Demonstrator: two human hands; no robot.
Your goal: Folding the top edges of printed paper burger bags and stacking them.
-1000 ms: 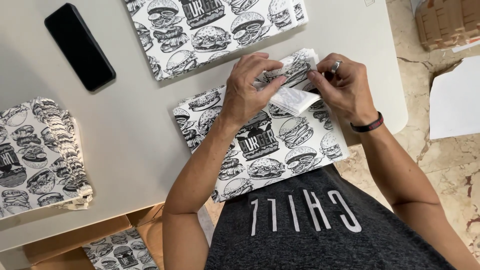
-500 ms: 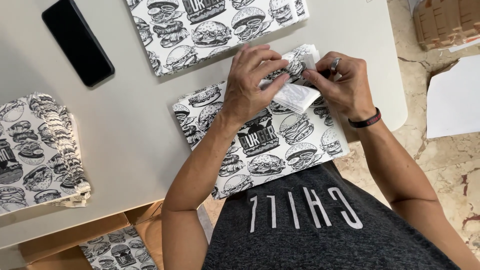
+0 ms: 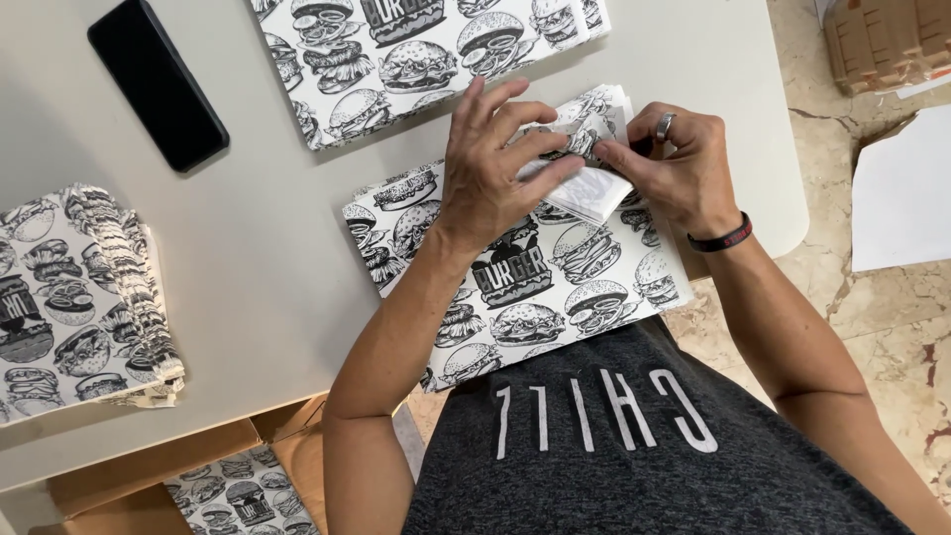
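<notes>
The left hand (image 3: 495,173) and right hand (image 3: 679,168) are meeting close together, both pinching the folded end of a burger-printed paper bag (image 3: 535,272) that is lying flat on the table (image 3: 267,258). Another bag stack (image 3: 79,297) and a black phone (image 3: 158,84) are lying well to the left.

A black phone (image 3: 157,81) lies on the table (image 3: 267,258); a cardboard box (image 3: 882,40) and white sheet (image 3: 906,193) rest on the floor (image 3: 892,317).
</notes>
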